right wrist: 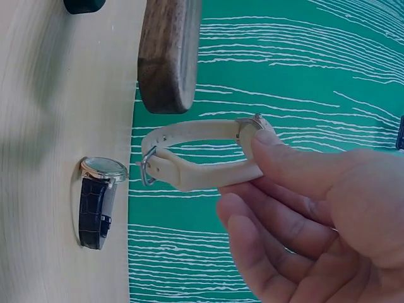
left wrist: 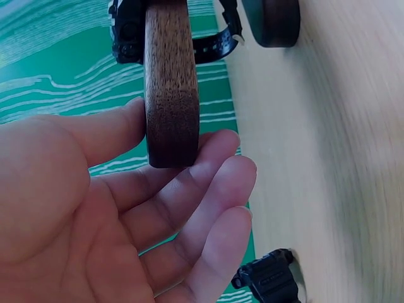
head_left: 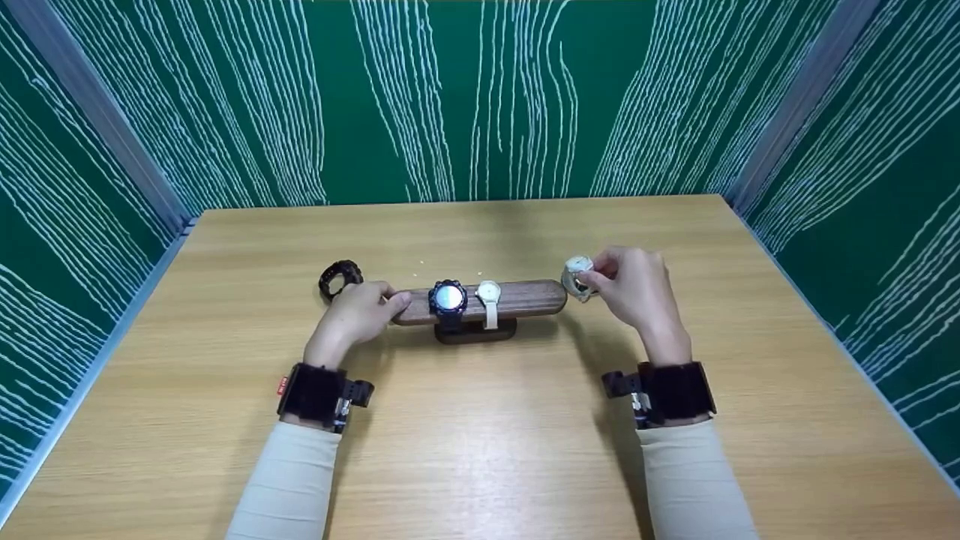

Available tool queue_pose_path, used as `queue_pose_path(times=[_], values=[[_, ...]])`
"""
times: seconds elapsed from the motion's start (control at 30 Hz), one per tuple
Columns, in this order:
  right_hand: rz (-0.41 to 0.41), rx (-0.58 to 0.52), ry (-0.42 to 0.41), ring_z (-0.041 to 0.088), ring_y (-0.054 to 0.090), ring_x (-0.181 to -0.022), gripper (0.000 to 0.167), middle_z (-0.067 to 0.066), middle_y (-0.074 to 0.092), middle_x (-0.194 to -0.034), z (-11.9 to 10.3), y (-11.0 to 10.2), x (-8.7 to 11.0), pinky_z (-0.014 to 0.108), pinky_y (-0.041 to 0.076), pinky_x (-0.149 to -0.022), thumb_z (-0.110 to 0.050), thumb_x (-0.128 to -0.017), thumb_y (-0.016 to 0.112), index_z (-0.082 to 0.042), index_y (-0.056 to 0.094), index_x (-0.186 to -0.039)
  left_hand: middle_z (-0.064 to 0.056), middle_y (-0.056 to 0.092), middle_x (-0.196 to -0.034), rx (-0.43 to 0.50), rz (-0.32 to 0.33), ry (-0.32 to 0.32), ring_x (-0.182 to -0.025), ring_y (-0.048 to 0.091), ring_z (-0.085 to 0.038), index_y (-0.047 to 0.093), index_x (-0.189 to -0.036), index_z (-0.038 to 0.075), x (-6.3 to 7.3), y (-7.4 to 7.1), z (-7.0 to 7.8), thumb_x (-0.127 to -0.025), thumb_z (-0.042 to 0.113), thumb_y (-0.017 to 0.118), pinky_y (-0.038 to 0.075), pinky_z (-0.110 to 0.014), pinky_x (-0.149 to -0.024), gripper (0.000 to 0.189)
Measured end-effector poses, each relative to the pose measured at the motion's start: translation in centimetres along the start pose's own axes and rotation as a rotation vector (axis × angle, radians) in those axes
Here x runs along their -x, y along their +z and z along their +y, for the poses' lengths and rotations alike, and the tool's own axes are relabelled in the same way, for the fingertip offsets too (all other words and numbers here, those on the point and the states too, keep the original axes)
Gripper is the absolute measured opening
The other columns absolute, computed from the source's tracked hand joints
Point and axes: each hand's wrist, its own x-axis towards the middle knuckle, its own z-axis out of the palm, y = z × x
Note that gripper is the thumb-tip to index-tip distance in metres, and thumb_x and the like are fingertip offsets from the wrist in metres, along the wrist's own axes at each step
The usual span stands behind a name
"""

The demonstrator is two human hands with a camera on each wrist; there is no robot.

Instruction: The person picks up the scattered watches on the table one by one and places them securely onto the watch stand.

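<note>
My left hand [head_left: 358, 311] pinches the left end of a wooden watch stand [head_left: 525, 298] between thumb and fingers. On its bar hang a black sports watch [head_left: 448, 298] and, just right of it, a cream-strapped watch [head_left: 489, 300]. Beside the bar's right end, my right hand [head_left: 637, 289] pinches another cream wristwatch [right wrist: 208, 177] by its case. That strap is buckled into a loop and, in the right wrist view, stands apart from the bar. Behind my left hand sits another black watch [head_left: 330, 281] on the table.
The right wrist view shows a watch with a dark leather strap [right wrist: 95, 205] on the table; I cannot make it out in the head view. The wooden table [head_left: 480, 435] ends at green walls [head_left: 465, 105] with white wavy lines. The stand rests on a short base [head_left: 474, 334].
</note>
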Motion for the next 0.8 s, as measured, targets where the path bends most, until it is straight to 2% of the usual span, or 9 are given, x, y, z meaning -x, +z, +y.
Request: queue_pose_path(times=[0.13,0.3,0.8], values=[[-0.021,0.016,-0.018,0.017,0.06,-0.063,0.012,0.004,0.069,-0.073,0.13,0.22,0.0,0.031,0.044,-0.056,-0.019,-0.083,0.074,-0.008,0.071,-0.082,-0.005,0.065,-0.079,-0.01,0.005,0.014,-0.074,0.058,-0.02,0.064,-0.1,0.013,0.0,-0.02,0.02,-0.097,0.046,0.046,0.044,-0.036,-0.071,0.037],[-0.051,0.03,-0.051,0.018,0.059,-0.062,0.013,0.005,0.069,-0.071,0.25,0.48,0.0,0.031,0.043,-0.057,-0.019,-0.082,0.074,-0.007,0.07,-0.079,-0.004,0.065,-0.074,-0.022,0.016,0.025,-0.073,0.058,-0.021,0.064,-0.096,0.013,0.0,-0.07,0.01,-0.097,0.045,0.047,0.043,-0.036,-0.071,0.037],[-0.186,0.021,0.011,0.02,0.055,-0.066,0.014,0.005,0.066,-0.073,0.08,0.91,0.24,0.032,0.042,-0.058,-0.021,-0.084,0.072,-0.01,0.067,-0.078,-0.004,0.064,-0.078,-0.006,-0.002,0.0,-0.076,0.057,-0.021,0.063,-0.097,0.015,0.1,-0.09,0.06,-0.097,0.047,0.046,0.043,-0.036,-0.072,0.037]])
